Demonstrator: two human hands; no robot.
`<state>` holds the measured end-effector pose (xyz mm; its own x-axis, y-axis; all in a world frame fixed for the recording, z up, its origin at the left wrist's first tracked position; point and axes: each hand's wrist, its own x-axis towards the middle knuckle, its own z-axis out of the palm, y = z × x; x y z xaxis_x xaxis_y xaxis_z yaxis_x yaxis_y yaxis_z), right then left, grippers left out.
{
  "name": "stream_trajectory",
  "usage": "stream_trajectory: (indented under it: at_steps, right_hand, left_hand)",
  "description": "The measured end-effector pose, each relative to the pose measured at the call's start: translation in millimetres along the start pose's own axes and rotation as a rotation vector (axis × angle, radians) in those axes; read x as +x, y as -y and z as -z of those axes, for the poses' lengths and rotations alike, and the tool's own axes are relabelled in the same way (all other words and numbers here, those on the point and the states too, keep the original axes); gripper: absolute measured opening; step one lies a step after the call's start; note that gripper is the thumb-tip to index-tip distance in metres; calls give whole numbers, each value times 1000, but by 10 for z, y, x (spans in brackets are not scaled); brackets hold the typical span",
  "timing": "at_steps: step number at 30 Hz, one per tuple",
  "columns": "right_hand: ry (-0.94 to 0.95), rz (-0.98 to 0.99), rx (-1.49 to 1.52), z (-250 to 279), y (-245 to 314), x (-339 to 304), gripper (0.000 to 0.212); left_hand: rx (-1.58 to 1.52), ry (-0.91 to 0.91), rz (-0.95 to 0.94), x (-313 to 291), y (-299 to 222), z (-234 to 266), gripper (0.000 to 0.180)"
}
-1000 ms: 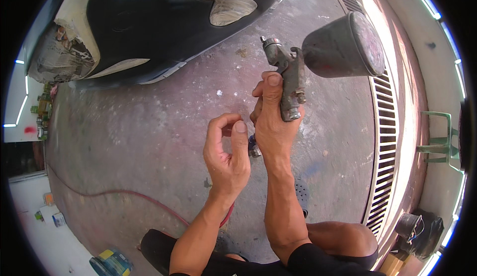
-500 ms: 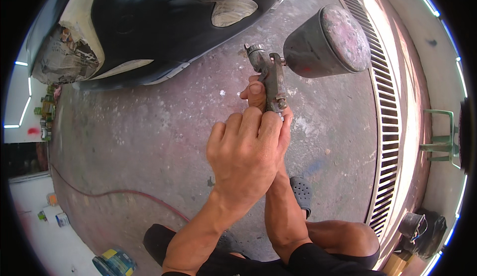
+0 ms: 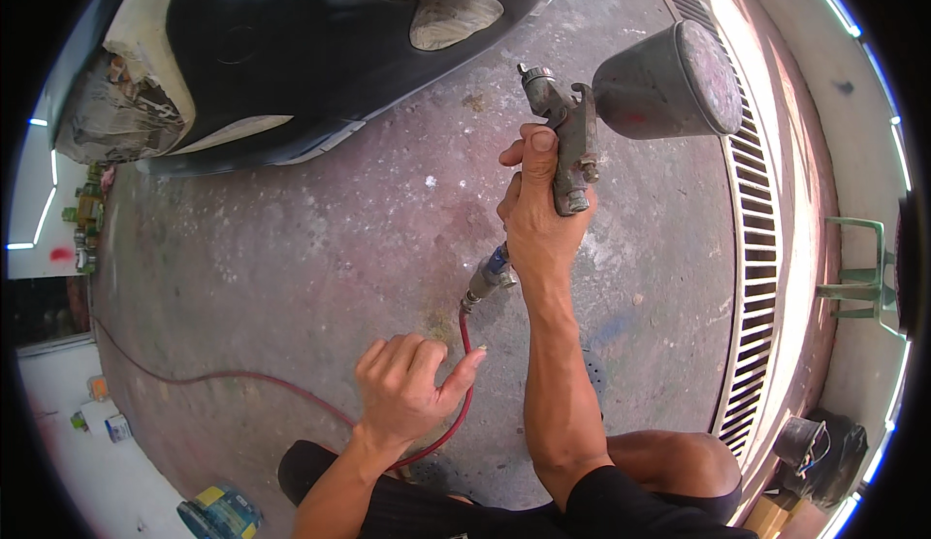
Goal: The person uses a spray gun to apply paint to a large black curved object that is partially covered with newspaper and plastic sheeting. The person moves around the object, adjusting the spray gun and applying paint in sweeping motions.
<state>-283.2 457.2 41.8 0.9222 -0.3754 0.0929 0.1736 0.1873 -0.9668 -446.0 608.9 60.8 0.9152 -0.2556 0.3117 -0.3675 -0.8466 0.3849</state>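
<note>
Right hand [image 3: 545,224] closed round handle of spray gun [image 3: 574,141], firm wrap. Thumb lies up along the near side; one bent fingertip shows just left of it, other fingers mostly behind the handle. Cannot tell if the trigger is pressed. Gun is held up over the floor [image 3: 320,277], tilted, nozzle end toward the car [image 3: 281,44]. Grey cup [image 3: 650,88] joined to gun's right side, lying sideways, stained round end facing away from gun.

Left hand [image 3: 412,384] is off the gun, below and left of it, well apart. Back of hand up, fingers loosely half-curled, thumb stuck out to the right, apart from fingers. Nothing visible in it; palm side hidden. Thumb tip overlaps the hose [image 3: 466,384] in view; cannot tell if they touch.

Blue and metal fitting [image 3: 488,279] below gun, just beside right hand; its upper end goes out of sight behind that hand. Red hose runs from the fitting's lower end, curves down below gun, passes behind left wrist, then trails on floor far left of gun.

Car with dark panel and masked patches sits up and left of gun. Drain grate [image 3: 759,287] right of gun, green chair [image 3: 858,275] farther right.
</note>
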Motion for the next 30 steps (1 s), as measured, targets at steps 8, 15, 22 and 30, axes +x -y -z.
stream_trajectory:
  at_steps: [8,15,22,30]
  right_hand:
    - [3,16,-44,-64,-26,-41,52]
    - [181,-62,94,-240,185,-272,47]
    - [476,-75,214,-385,302,-497,49]
    - [323,-135,152,-336,405,-269,54]
  left_hand:
    - [-157,529,286,-923,361,-470,36]
    - [-245,519,353,-1021,438,-628,37]
    - [-255,576,370,-1094,531,-691,40]
    - [-253,619,379,-1154,508,-725,39]
